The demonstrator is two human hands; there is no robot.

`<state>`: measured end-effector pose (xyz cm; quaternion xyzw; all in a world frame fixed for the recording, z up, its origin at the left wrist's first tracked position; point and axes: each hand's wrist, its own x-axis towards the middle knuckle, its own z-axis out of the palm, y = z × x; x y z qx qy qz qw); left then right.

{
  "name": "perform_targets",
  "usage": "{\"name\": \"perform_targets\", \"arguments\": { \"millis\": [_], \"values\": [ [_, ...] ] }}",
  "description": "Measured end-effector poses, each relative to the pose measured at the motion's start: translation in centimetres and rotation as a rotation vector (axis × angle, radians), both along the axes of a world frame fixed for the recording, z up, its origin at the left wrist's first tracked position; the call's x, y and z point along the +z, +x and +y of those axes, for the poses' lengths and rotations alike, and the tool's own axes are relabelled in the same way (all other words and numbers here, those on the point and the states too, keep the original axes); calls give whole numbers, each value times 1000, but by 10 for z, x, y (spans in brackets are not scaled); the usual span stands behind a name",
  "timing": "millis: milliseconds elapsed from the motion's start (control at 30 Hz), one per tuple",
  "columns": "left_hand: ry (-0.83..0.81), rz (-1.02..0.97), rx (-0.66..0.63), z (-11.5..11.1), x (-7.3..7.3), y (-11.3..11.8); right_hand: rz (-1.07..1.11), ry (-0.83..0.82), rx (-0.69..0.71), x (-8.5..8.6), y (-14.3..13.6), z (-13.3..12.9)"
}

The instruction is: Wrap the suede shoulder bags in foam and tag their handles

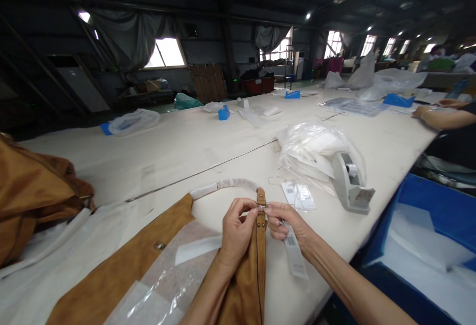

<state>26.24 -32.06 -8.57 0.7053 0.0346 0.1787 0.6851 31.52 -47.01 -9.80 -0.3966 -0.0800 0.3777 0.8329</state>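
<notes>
A brown suede-like bag [122,250] lies on the table in front of me, its handle [230,183] wrapped in clear and white film. My left hand [238,226] is closed in a pinch at the metal fitting below the handle's riveted tab [261,197]. From the other side, my right hand [285,220] pinches at the same fitting, the two sets of fingertips almost meeting. A clear plastic sleeve with a barcode label [295,253] hangs from my right hand. The fingertips hide the small detail between them. Clear film and a white strip [197,249] cover part of the bag.
A grey tape dispenser [351,183] stands to the right beside a clear plastic bag of white pieces [312,149]. Small packets [297,195] lie nearby. Brown bags [33,196] are piled left. A blue bin [427,216] sits lower right; a co-worker's arms [442,114] are beyond.
</notes>
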Motion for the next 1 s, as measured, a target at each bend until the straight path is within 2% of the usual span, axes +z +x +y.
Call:
{"name": "perform_targets", "arguments": {
  "millis": [133,200,333,500,600,767,900,1000],
  "values": [
    [410,-127,62,-4,1,-4,-19,-19,-51,0,-4,-2],
    [555,-162,101,-5,1,-5,-30,-39,-73,0,-6,-2],
    [712,-171,128,-8,0,-4,-55,-87,-103,0,-9,-2],
    [827,-199,144,-11,1,-3,-122,-177,-145,3,-12,-2],
    [797,-237,146,-12,2,-2,-144,-198,-148,6,-11,-3],
    [502,-234,152,-8,0,1,-181,-238,-107,10,-8,-10],
    [360,-143,118,-6,2,2,-292,-261,-24,15,-4,-22],
    [245,-69,69,-8,4,1,-283,-249,-7,16,-4,-33]
  ]
}}
